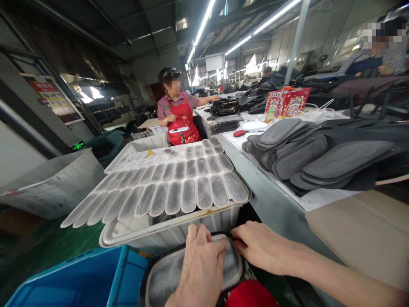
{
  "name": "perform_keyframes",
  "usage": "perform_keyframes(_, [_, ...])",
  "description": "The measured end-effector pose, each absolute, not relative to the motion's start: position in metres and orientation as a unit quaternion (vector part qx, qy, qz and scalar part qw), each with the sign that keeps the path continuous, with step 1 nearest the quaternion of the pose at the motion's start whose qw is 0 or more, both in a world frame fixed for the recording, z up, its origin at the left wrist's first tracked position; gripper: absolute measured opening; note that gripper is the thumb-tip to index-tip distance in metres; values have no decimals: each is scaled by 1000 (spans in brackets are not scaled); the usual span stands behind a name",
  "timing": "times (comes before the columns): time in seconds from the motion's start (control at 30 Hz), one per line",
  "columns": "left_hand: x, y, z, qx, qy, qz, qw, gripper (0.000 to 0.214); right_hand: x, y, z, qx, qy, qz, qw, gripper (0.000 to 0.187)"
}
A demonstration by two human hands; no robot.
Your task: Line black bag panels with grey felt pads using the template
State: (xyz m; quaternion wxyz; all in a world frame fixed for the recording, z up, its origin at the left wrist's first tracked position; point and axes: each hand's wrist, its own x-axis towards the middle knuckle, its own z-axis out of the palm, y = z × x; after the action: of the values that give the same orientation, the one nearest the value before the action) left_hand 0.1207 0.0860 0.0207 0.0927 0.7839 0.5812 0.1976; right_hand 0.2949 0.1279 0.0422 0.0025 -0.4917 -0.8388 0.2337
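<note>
An oval grey panel [169, 273] with a pale border and a black outer edge lies low in front of me, close to my lap. My left hand [201, 264] rests across its middle, fingers bent and gathered at the far edge. At the panel's right end, my right hand [262, 245] pinches the black rim. Its fingertips are partly hidden. Just beyond, rows of similar grey oval pieces [174, 198] with pale borders are laid out on a board over a white bin [172, 226]. Something red [252, 294] shows below the panel's right end.
A blue crate [73, 277] stands at lower left, with another white bin [51, 183] behind it. Along the right runs a worktable [271, 187] bearing stacked dark oval pieces [300, 149] and a red patterned box [287, 102]. A person in a red apron [183, 119] stands beyond the rows.
</note>
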Motion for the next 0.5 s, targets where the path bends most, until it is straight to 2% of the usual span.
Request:
perform_keyframes(0.17, [122,96,36,769,569,207,203,32,295,123,43,-497,-834,238,8,30])
perform_keyframes(0.27, [122,101,38,748,572,244,233,35,296,124,43,-497,-833,242,14,29])
perform_keyframes(0.4, [117,104,42,696,605,314,224,40,298,126,42,-494,-832,253,10,29])
perform_keyframes(0.5, [113,98,36,766,548,284,180,23,299,129,41,-488,-833,260,9,28])
